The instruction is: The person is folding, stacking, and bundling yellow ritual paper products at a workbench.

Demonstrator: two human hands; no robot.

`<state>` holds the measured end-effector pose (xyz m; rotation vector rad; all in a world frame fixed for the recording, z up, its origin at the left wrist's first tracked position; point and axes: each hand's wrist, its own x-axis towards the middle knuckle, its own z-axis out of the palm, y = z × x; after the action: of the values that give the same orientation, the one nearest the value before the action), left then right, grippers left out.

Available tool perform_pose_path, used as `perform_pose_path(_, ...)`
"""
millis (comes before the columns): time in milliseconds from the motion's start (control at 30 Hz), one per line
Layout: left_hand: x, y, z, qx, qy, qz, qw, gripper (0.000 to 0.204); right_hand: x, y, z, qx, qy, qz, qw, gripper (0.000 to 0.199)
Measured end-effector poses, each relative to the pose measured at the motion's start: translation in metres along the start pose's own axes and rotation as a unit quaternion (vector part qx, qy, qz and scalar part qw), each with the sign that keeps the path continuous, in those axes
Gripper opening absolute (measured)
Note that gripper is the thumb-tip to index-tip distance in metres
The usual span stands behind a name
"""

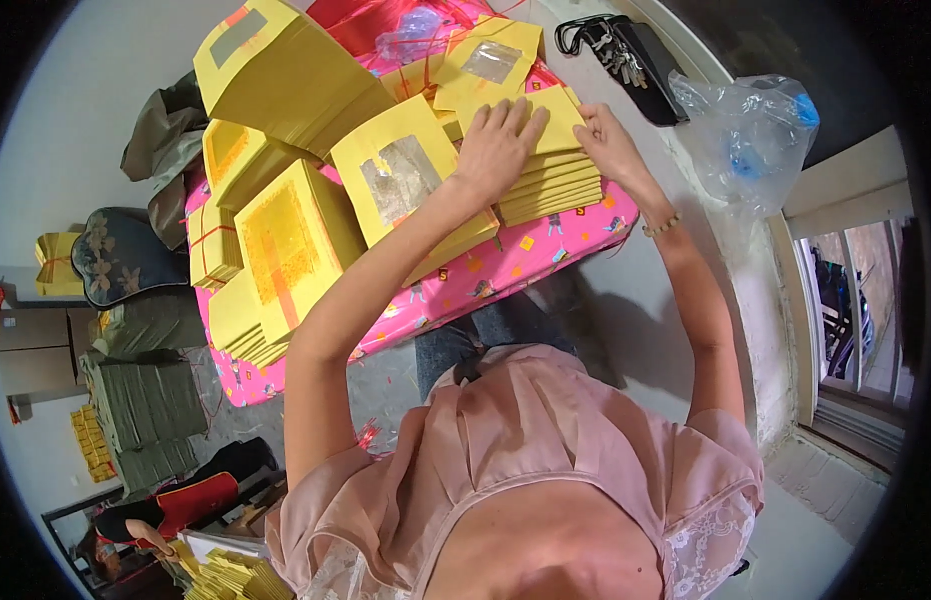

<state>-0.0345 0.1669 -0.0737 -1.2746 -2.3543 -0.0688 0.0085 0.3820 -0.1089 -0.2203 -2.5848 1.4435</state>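
Note:
A stack of folded yellow paper (pixel 554 182) lies in layers near the right end of a table with a pink patterned cover (pixel 576 232). My left hand (pixel 500 148) rests on top of this stack, palm down with the fingers spread. At the stack's right edge, the fingers of my right hand (pixel 608 142) are curled closed on the corner of the upper paper. Just left of my hands stands another yellow paper stack (pixel 358 150) with a silvery patch on top. A further yellow paper piece with a silver square (pixel 492 62) lies beyond my left hand.
Tall yellow paper stacks (pixel 331 105) and a tied yellow bundle (pixel 214 243) crowd the table's left. Right of the table are a black pouch with keys (pixel 631 65) and a clear plastic bag (pixel 746 140). Another person (pixel 191 500) handles yellow paper at lower left.

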Motion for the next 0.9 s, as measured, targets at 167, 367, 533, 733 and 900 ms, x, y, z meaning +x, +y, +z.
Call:
perform_pose_path(167, -0.010, 0.006, 0.018, -0.139, -0.120, 0.007, 0.983, 0.063, -0.013, 0.016, 0.008, -0.052, -0.019, 0.031, 0.998, 0.041)
perform_pose_path(367, -0.009, 0.010, 0.025, -0.195, -0.184, 0.016, 0.963, 0.064, -0.021, 0.029, 0.003, -0.040, -0.031, 0.023, 0.998, 0.032)
perform_pose_path(533, -0.008, 0.019, 0.026, -0.192, -0.230, 0.022, 0.954, 0.062, -0.036, 0.016, 0.002, -0.098, -0.008, 0.014, 0.995, 0.032)
perform_pose_path(733, -0.018, 0.029, 0.051, -0.174, -0.236, -0.021, 0.956, 0.069, -0.047, -0.021, 0.017, -0.371, 0.069, -0.110, 0.920, 0.035)
perform_pose_path(900, -0.004, 0.038, 0.031, -0.164, -0.309, -0.029, 0.936, 0.071, -0.043, -0.014, 0.034, -0.337, 0.009, -0.243, 0.910, 0.039)
